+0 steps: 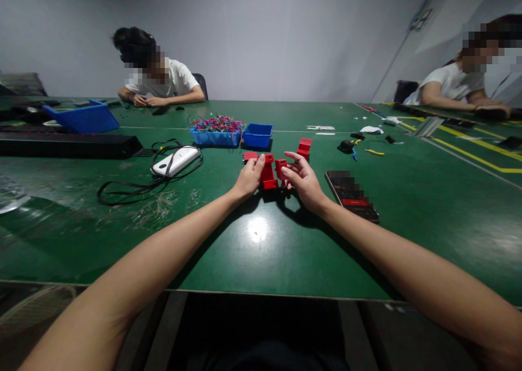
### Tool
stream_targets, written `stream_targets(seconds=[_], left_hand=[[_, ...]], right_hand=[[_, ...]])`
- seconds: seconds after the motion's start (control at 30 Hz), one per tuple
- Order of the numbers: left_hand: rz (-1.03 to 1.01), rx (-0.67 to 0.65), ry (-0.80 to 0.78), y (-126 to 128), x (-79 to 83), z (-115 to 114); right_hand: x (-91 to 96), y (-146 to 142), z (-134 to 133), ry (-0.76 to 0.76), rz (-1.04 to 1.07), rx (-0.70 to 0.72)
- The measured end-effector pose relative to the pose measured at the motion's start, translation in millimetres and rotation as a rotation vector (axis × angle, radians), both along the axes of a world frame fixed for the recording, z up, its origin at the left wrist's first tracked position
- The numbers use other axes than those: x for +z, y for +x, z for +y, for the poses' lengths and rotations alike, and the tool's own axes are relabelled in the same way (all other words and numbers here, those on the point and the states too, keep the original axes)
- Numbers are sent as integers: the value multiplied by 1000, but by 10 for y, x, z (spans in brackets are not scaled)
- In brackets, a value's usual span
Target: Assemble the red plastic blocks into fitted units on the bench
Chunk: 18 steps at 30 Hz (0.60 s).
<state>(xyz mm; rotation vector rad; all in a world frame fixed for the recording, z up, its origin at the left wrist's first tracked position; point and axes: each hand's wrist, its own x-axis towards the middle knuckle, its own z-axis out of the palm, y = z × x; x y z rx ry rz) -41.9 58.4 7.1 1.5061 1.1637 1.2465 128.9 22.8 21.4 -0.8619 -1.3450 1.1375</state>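
Note:
My left hand [248, 179] and my right hand [302, 179] meet over a cluster of red plastic parts [269, 173] on the green table [261, 251]. The left fingers are closed on the left side of the red piece, thumb on top. The right fingers pinch a red part [281, 168] on its right side. Another red block [304, 147] stands alone just behind the right hand, untouched. A small red piece [250, 156] lies behind the left hand.
A phone [352, 195] lies right of my right hand. A white device with black cable [176, 161] lies left. Behind stand a blue bin of coloured wires [216, 130] and a blue bin [257, 135]. Two people sit at the far left and right.

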Motion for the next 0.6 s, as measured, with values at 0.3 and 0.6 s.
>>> stream_targets(seconds=[0.3,0.6], left_hand=[[-74,-49,17,10,-11,-18],[-51,-93,29,8,24,-46]], right_hand=[[39,-38,-67,-23,46,95],[67,-30,-79,-40,-8,124]])
